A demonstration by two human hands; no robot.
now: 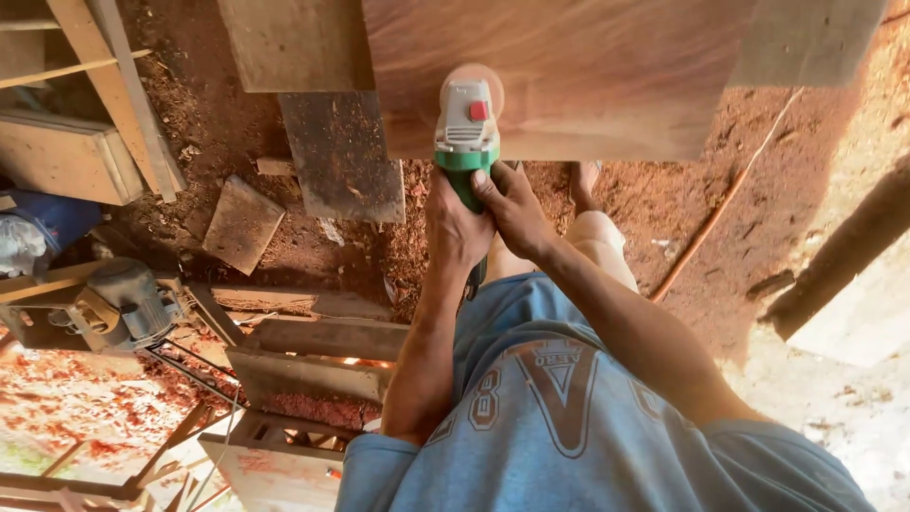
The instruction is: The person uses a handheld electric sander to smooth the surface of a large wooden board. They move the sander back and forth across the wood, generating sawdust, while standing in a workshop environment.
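Both hands, left hand and right hand, are clamped round the green sander near the wooden slab's edge. Tilted, it might gouge, or run off that edge toward the bare foot.

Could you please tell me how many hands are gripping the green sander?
2. The left hand wraps the sander's green handle from the left; the right hand grips it from the right, just beside the other. No other hands are in view.
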